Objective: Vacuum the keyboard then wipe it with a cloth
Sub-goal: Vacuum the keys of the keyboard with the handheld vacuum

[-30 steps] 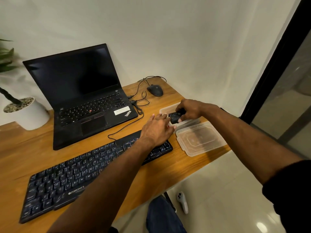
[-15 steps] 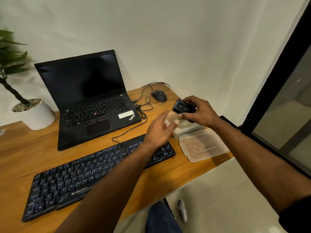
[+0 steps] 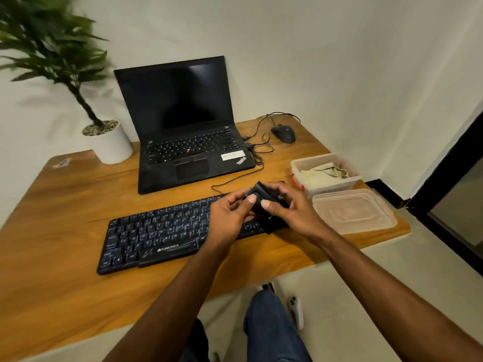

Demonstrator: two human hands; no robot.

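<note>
Wooden desk point(image 3: 65, 231) against a pale wall, seen from above by a seated person; all places below are given from the keyboard point(image 3: 156, 231). Item one, keyboard: black, lying on the near half of the desk, its long axis running from near left to far right, the left end nearer the person. Item two, left hand point(image 3: 230, 220): above the right part of the keyboard, fingers curled, thumb and fingers pinching the near left edge of a small black vacuum point(image 3: 264, 202). Item three, right hand point(image 3: 290, 207): over the right end of the keyboard, fingers wrapped round the vacuum from the right, thumb on its face. The vacuum is held by both hands clear of the keys, directly above the right end; the unswept length of keys therefore lies to the left of the grip, along the long axis. Judged step: readying the vacuum, first pass not yet begun. Item four, lid point(image 3: 352, 210): clear plastic, just right of the keyboard. Item five, tub point(image 3: 300, 165): beyond the lid, holding a folded cloth point(image 3: 321, 173); the right hand is the nearer to it. Item six, laptop point(image 3: 183, 126): open, behind the keyboard. Item seven, mouse point(image 3: 283, 134): far right. Item eight, potted plant point(image 3: 109, 142): far left.
</note>
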